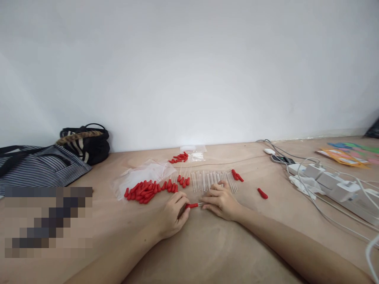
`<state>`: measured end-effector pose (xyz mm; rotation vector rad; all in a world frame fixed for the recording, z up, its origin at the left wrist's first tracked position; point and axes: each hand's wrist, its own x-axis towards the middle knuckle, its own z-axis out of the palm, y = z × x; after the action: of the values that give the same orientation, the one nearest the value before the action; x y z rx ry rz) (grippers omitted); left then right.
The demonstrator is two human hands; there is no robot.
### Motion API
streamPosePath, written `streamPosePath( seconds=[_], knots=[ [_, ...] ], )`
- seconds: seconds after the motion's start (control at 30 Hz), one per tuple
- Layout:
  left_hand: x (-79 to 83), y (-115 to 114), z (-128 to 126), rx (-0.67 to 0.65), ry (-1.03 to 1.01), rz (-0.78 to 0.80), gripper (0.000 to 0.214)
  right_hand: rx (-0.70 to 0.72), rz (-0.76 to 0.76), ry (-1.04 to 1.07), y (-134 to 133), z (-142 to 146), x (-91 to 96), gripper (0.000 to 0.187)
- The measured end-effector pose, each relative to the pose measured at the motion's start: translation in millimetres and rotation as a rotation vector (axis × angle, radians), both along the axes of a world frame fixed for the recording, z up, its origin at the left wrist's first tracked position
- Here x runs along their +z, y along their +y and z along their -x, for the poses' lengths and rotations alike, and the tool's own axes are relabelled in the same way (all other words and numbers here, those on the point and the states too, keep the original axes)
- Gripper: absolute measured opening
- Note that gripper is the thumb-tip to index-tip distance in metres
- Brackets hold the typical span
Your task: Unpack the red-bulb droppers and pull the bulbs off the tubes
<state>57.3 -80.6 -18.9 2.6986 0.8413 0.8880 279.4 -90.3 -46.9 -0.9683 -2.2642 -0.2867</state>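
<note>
My left hand (175,215) is closed on a red rubber dropper bulb (193,205), its mouth turned to the right. Fingers of my right hand (220,201) pinch a thin glass dropper tube (200,204), whose end meets the bulb's mouth; how deep it sits inside, I cannot tell. Just beyond my hands lies a row of clear glass tubes (207,180). To the left of them are droppers with red bulbs fitted (184,181). A heap of loose red bulbs (143,191) rests on the front of a clear plastic bag (148,173).
Several red bulbs (179,157) and more tubes (197,156) lie near the wall. Two bulbs (237,175) touch the row's right end; a single bulb (262,193) lies farther right. A power strip with chargers and cables (334,183) occupies the right side, striped bags (50,165) the left.
</note>
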Motion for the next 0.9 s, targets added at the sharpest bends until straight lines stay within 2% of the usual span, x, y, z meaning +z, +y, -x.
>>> streamPosePath(
  seconds=[0.2,0.47,0.57,0.7,0.8,0.9],
  knots=[
    [-7.0,3.2,-0.5,-0.079,-0.01,0.017,0.015,0.051,-0.073,0.003,-4.1,6.2,2.9,0.021],
    [-12.6,5.9,7.8,-0.007,-0.014,-0.016,0.023,0.06,-0.026,-0.009,-7.9,0.6,6.2,0.024],
    [-8.9,9.8,17.8,0.098,-0.056,0.012,0.022,-0.084,0.051,0.074,-8.4,-11.7,4.9,0.026],
    [-4.6,10.8,21.8,0.081,-0.049,0.059,0.018,-0.389,0.103,0.181,-0.2,-22.9,4.5,0.03],
    [-3.8,9.8,18.5,0.103,-0.057,0.027,0.02,-0.642,0.071,0.178,11.0,-28.1,5.7,0.033],
    [-5.2,10.4,16.7,0.136,-0.063,-0.046,0.023,-0.755,0.095,0.103,20.3,-33.7,6.2,0.027]
  ],
)
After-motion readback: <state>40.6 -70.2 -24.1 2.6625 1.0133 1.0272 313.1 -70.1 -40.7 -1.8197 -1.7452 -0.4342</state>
